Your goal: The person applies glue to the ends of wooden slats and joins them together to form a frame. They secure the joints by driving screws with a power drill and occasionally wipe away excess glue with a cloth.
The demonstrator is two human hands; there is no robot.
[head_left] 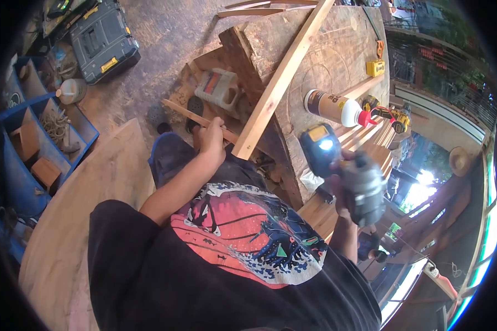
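Observation:
My left hand (pixel 211 139) is closed around a thin wooden strip (pixel 183 112), beside the near end of a longer wooden batten (pixel 284 74) that slants across the workbench (pixel 337 52). In my right hand (pixel 343 190) is a cordless drill (pixel 361 190), raised at the bench's right side. Its grey body is blurred, its blue base has a yellow patch, and a light on it is lit. The fingers on its handle are partly hidden. Just beyond the drill lies a glue bottle (pixel 331 107) with a red cap.
A yellow-and-black power tool (pixel 400 118) and several wooden strips (pixel 378 149) lie on the bench. A plastic jug (pixel 218 88) stands beneath its edge. To the left are a blue divided crate (pixel 52 129), a black toolbox (pixel 105 41) and a curved wooden board (pixel 88 204).

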